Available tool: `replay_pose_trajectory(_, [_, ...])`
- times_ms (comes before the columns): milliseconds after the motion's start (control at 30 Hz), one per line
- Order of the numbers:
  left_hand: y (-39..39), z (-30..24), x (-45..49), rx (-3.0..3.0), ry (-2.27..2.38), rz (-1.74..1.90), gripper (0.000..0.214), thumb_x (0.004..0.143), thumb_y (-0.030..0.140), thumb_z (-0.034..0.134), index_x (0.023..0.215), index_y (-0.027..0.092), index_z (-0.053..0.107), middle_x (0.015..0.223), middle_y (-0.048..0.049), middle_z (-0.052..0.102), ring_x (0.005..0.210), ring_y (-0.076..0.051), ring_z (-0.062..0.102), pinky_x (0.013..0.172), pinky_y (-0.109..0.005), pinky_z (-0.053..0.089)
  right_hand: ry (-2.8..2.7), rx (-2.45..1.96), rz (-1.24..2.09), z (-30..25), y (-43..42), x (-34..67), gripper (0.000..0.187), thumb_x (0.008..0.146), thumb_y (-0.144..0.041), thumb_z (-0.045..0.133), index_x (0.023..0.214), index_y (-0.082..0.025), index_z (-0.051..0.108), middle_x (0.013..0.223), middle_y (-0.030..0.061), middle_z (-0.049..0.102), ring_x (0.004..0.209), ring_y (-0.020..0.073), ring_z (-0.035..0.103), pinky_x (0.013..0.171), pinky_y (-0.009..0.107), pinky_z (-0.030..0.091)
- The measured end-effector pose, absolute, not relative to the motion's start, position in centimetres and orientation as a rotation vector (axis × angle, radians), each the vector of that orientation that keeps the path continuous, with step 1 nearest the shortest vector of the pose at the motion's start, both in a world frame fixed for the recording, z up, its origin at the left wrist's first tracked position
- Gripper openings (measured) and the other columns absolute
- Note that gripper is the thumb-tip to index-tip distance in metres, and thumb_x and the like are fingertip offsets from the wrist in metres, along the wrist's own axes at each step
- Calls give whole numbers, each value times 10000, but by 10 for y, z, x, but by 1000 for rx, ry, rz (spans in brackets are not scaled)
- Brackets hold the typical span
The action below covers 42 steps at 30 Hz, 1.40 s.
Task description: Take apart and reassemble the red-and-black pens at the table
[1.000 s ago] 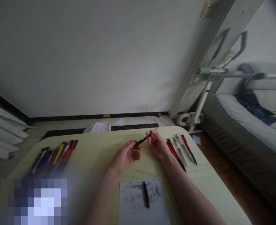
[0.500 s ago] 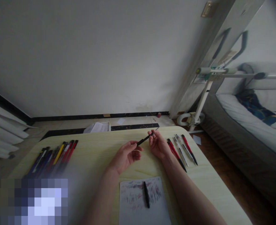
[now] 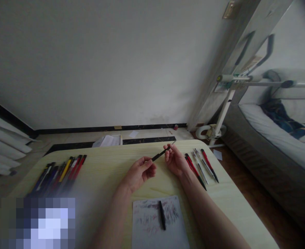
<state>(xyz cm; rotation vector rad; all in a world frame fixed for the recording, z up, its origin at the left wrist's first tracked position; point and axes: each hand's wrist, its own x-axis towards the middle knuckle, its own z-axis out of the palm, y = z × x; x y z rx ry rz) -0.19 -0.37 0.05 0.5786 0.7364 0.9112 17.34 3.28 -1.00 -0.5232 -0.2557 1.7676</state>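
Above the far middle of the table I hold a slim black pen (image 3: 158, 156) at a slant between both hands. My left hand (image 3: 140, 172) pinches its lower left end between thumb and fingers. At its upper right end, my right hand (image 3: 175, 159) has its fingers closed on it, and a thin tip sticks out past them. Just below my hands lies a white sheet of paper (image 3: 145, 238) with dark and reddish scribbles. On that sheet rests a thicker black pen (image 3: 162, 215).
Several pens (image 3: 64, 169) lie in a row at the left of the table (image 3: 103, 166). To the right are red pens (image 3: 192, 167) and clear pens (image 3: 201, 168). A box of papers (image 3: 109, 140) stands on the floor beyond the table's far edge, and a sofa (image 3: 271, 145) is at right.
My left fingers have curled in slightly around the end of the black pen. My right hand has hardly moved.
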Motion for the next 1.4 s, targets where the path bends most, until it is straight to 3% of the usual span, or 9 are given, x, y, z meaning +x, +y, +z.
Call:
replay_pose_trajectory(533, [-6,5,0,735,761,824,243,705,310,655,747,149,478,673,-36,625,548,-115,579,541,-231,449,-301,-511,1798,-9,31,175,114,727,-169,649,824,-136,597,750,50,705,527,91,646,521,145,547])
replay_pose_trajectory(1400, [-4,4,-1,645,724,852,172,736,284,605,759,153,497,696,-31,601,583,-114,564,560,-235,427,-239,-513,1788,-11,33,177,89,732,-157,631,810,-129,598,754,36,700,525,78,637,533,141,548])
